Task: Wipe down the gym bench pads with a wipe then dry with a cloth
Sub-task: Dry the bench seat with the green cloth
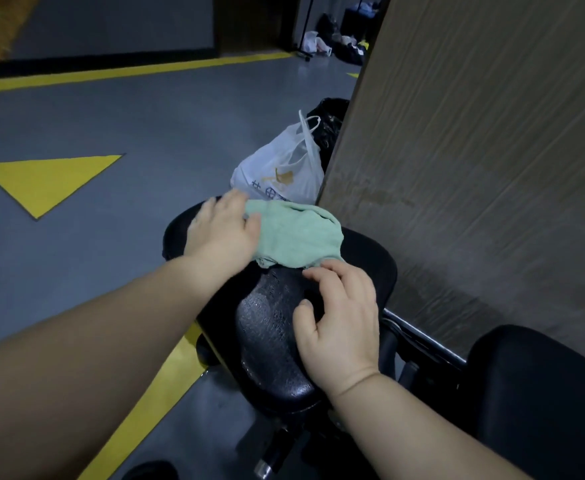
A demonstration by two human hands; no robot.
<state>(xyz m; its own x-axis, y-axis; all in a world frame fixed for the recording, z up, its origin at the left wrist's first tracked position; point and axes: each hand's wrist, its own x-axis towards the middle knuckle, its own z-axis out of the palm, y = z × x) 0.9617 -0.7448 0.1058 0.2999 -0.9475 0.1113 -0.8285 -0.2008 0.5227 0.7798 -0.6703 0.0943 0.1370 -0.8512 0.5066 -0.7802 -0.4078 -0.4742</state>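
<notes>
At the bench pad's (273,341) far end I'm drying, left hand's (221,237) fingers (234,202) flat on the cloth (298,237), right hand's (343,323) loosely curled, empty; I reckon a sweep nearer comes next.

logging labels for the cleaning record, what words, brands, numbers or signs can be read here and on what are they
White plastic bag: blue printed marks, partly hidden behind the light green cloth, too blurred to read; a gold logo, no legible letters.
Grey floor: yellow painted triangle, no words.
Black padded bench seat: no text visible.
</notes>
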